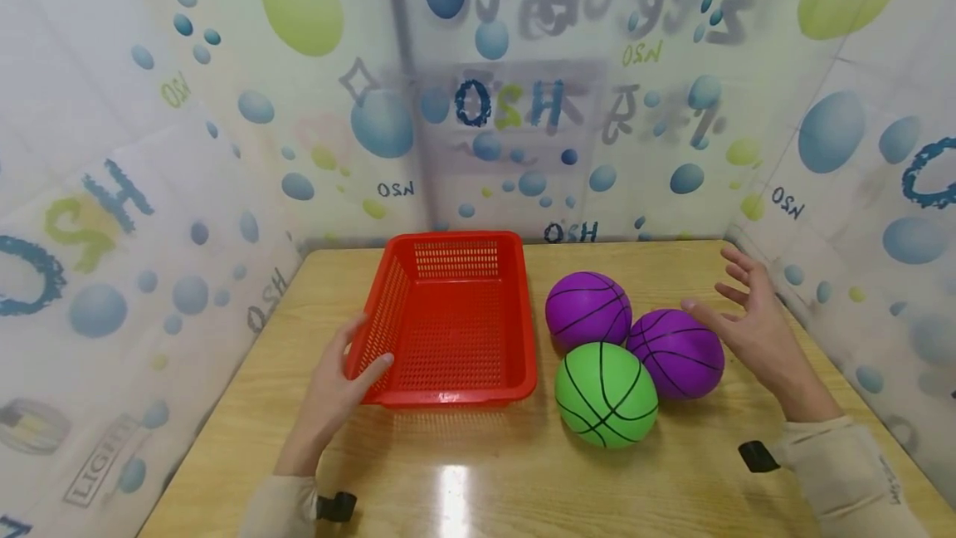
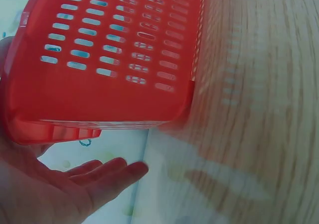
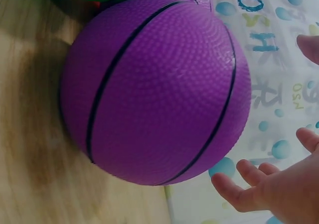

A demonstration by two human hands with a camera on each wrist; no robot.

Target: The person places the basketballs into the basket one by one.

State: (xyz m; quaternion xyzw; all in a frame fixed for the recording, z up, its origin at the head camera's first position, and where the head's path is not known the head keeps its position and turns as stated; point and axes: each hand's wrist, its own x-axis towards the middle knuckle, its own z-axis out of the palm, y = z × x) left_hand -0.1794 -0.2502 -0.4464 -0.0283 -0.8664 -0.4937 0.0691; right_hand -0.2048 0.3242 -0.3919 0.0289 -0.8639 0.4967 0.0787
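A red perforated plastic basket [image 1: 457, 396] sits on the table, its inside bare in the head view. My left hand [image 1: 332, 388] is at its near left corner, thumb over the rim and the other fingers outside the wall. In the left wrist view those fingers [image 2: 112, 179] are extended, with a gap to the basket's side [image 2: 104, 104]. On the right, a green ball [image 1: 607, 395] lies in front of two purple balls, one farther back [image 1: 587, 310] and one to the right [image 1: 675, 354]. My right hand [image 1: 758, 330] hovers beside the right purple ball, fingers spread, holding nothing.
The wooden table [image 1: 500, 480] reaches back to a patterned sheet [image 1: 485, 181] with printed bubbles and letters. Similar sheets close off the left side [image 1: 217, 247] and the right side [image 1: 859, 214].
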